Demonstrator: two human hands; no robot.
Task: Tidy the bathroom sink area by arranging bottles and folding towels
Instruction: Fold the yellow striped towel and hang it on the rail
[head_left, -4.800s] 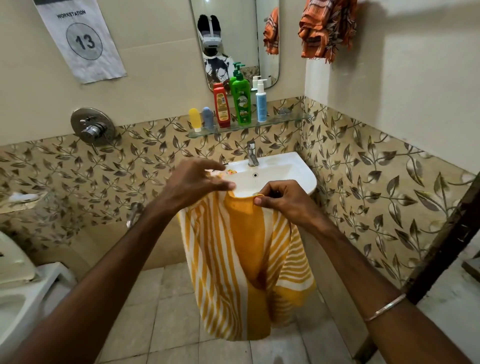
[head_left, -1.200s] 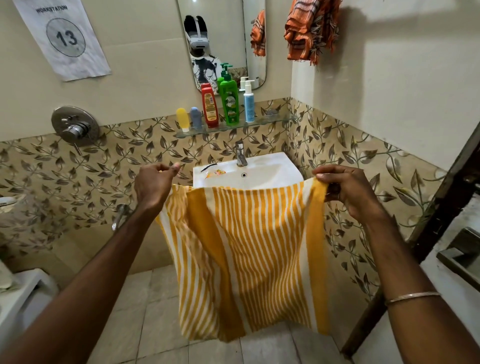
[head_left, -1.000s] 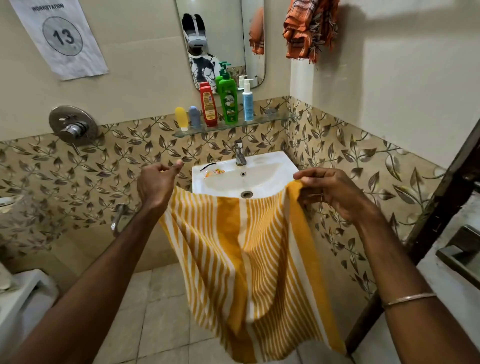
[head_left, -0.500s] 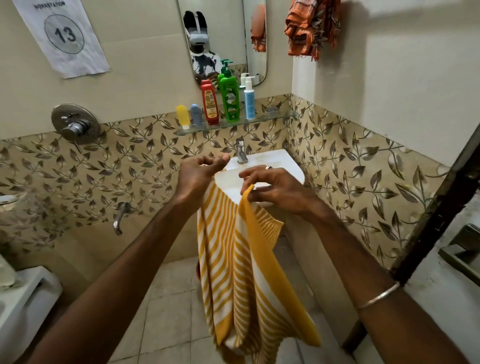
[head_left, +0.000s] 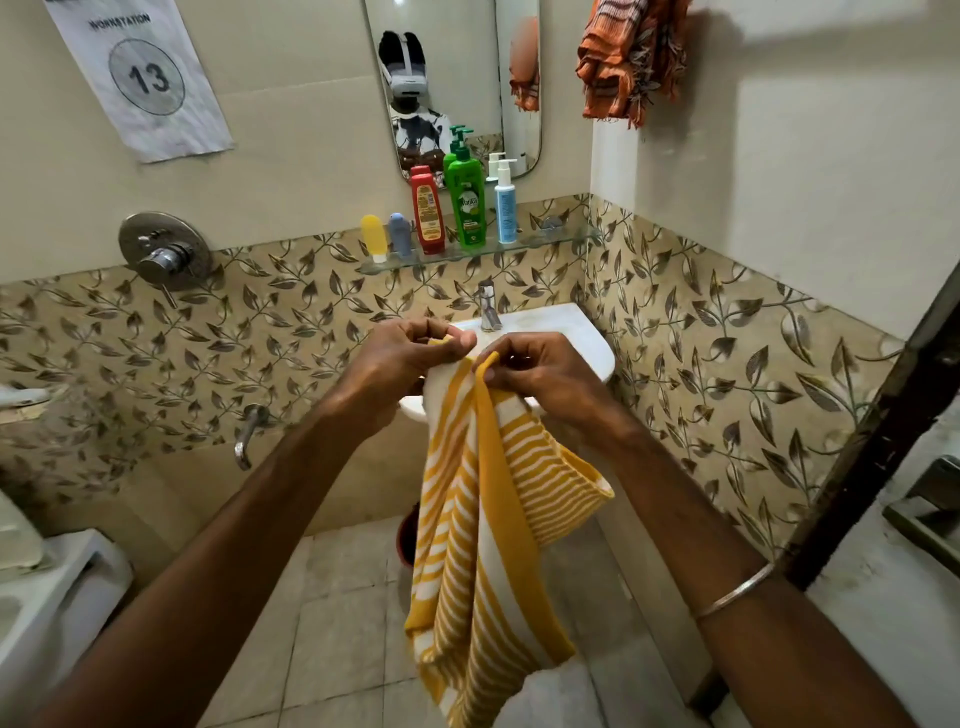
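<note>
**Yellow Towel Folded in Half Before the Sink**

Bathroom floor tiles fill the bottom of the frame, and two bare forearms reach up from the lower corners toward the centre. A thin metal bangle circles the right wrist at lower right.

At mid-frame the left hand and right hand sit almost touching. Each pinches a top corner of the yellow-and-white striped towel between curled fingers and thumb, so both hands are closed on the cloth. The towel hangs straight down from the pinch points, doubled over, its lower end reaching the bottom centre of the frame.

Half a second earlier the hands were a little apart with the right corner coming across; a second ago the towel was spread wide between them. Now the two corners meet.

Just behind the hands stands the white sink with its chrome tap. Above it a glass shelf carries a row of bottles: a small yellow one, a small blue-grey one, a red bottle whose label is too small to read, a green pump bottle reading "Vatika", and a white-and-blue pump bottle.

At upper left a paper sign reads "WORKSTATION" and "13". A mirror hangs at top centre, and an orange cloth hangs at upper right.
</note>
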